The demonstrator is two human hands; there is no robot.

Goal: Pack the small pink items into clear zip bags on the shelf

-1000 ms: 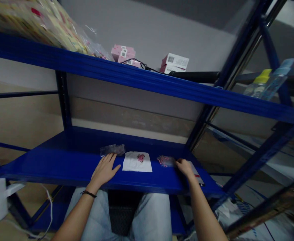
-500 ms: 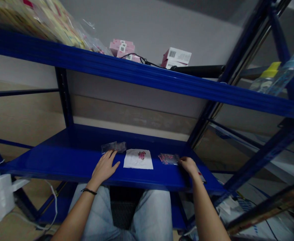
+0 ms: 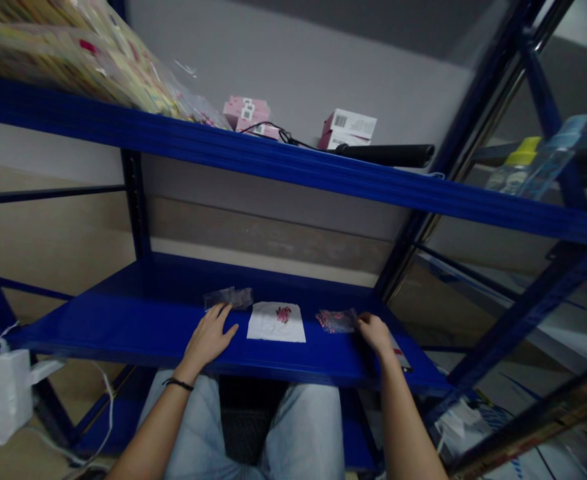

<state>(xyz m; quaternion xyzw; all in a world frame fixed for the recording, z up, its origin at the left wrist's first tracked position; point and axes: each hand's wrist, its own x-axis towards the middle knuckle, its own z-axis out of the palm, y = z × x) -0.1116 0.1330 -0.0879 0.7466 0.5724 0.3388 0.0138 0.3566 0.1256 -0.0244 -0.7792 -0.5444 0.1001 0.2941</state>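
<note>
My left hand [image 3: 209,339] lies flat on the blue shelf [image 3: 173,337], fingers stretched out and thumb apart. Its fingertips reach the near edge of some small clear plastic bags [image 3: 242,298]. Between my hands is a white paper sheet [image 3: 268,328] with a little heap of pink and dark beads [image 3: 283,314] on it. To the right, my right hand [image 3: 375,333] pinches the right edge of a clear zip bag [image 3: 341,322]. Pink pieces [image 3: 325,320] are gathered at the bag's left end, which rests on the shelf.
Under my right wrist a flat whitish object with a dark edge [image 3: 402,359] sticks out. The upper shelf [image 3: 273,160] carries pink boxes [image 3: 247,115], white-topped boxes [image 3: 351,127], a black rod [image 3: 388,155], bottles [image 3: 521,163] and bulky bagged goods [image 3: 98,73]. A white power adapter [image 3: 6,393] hangs at left.
The view has tilted slightly upward, so everything sits a little lower in the picture. Both hands keep nearly the same place and pose; the bag and heap look unmoved.
</note>
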